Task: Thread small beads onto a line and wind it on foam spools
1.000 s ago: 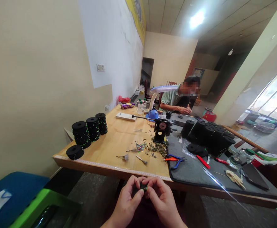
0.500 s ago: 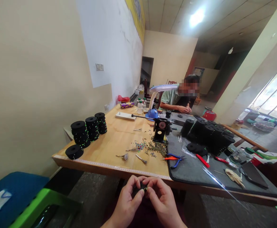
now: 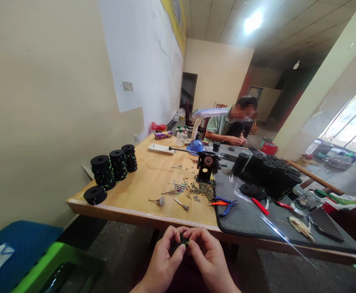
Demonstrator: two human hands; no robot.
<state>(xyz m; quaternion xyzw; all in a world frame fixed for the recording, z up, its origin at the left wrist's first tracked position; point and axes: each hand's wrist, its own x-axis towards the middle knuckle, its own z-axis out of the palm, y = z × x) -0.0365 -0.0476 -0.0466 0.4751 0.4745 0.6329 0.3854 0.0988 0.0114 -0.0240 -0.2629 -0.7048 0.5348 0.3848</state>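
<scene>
Below the front edge of the wooden table (image 3: 141, 185), my left hand (image 3: 163, 257) and my right hand (image 3: 206, 255) are brought together. Both are closed, pinching a small black piece with a green speck (image 3: 184, 241) between thumbs and fingertips. Most of that piece is hidden by my fingers. On the table just beyond my hands lie scattered small beads and metal bits (image 3: 193, 190) and blue-and-orange pliers (image 3: 224, 203).
Stacks of black spools (image 3: 112, 166) stand at the table's left, more black spools (image 3: 268, 173) on a grey mat (image 3: 245, 215) at the right. A black winding device (image 3: 207, 166) and a desk lamp (image 3: 201, 128) stand mid-table. Another person (image 3: 231, 127) sits at the far end. A green stool (image 3: 51, 264) is at lower left.
</scene>
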